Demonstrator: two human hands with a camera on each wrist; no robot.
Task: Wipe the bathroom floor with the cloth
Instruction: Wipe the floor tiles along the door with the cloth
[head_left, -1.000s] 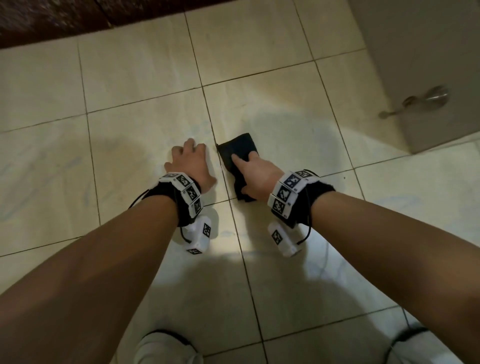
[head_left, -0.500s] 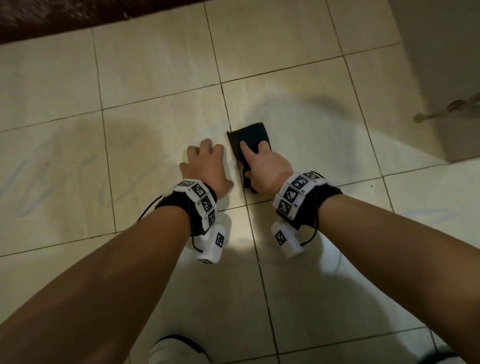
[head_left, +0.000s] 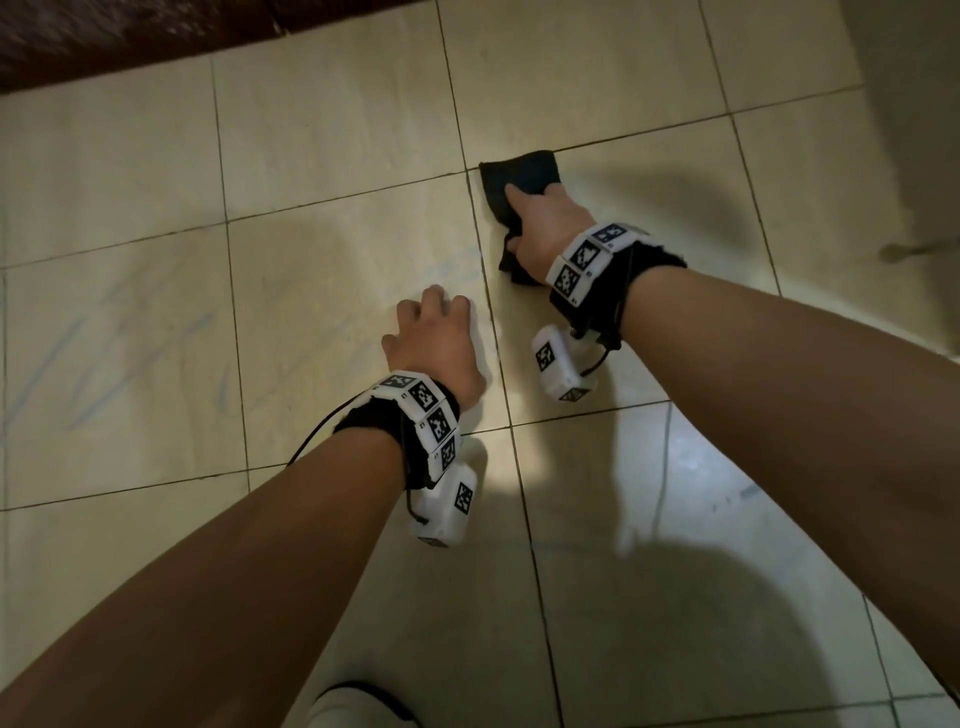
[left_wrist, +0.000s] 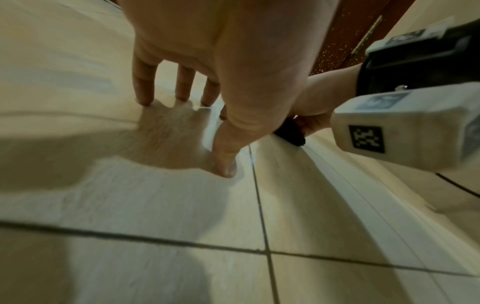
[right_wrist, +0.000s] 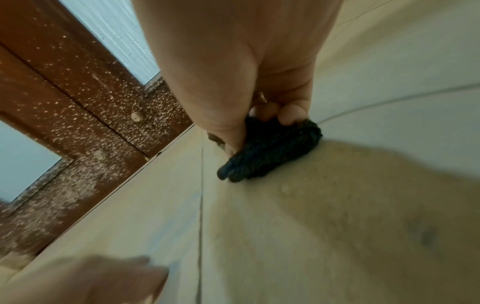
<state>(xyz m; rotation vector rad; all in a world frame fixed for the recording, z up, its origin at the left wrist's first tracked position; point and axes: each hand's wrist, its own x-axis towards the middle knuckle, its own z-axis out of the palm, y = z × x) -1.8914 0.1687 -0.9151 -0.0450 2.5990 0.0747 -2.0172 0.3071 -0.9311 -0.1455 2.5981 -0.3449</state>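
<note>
right hand (head_left: 545, 223) pressing the black cloth (head_left: 519, 179) to the tiled floor (head_left: 322, 156)

nearest, the left hand (head_left: 434, 351) props on the floor just left of the grout line (head_left: 493, 332), its straight fingertips (left_wrist: 141, 98) touching tile, grasping nothing. beyond it, right of that line, the right hand's thumb and curled fingers grip the bunched cloth. farthest, a brown door frame (right_wrist: 85, 107).

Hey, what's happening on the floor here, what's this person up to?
A person is crouched over a tiled bathroom floor, wiping it. The right hand grips a dark cloth and presses it to a tile beside a grout line. The left hand holds nothing; its fingertips are propped on the neighbouring tile for support. Faint bluish streaks show on the tiles to the left.
</note>
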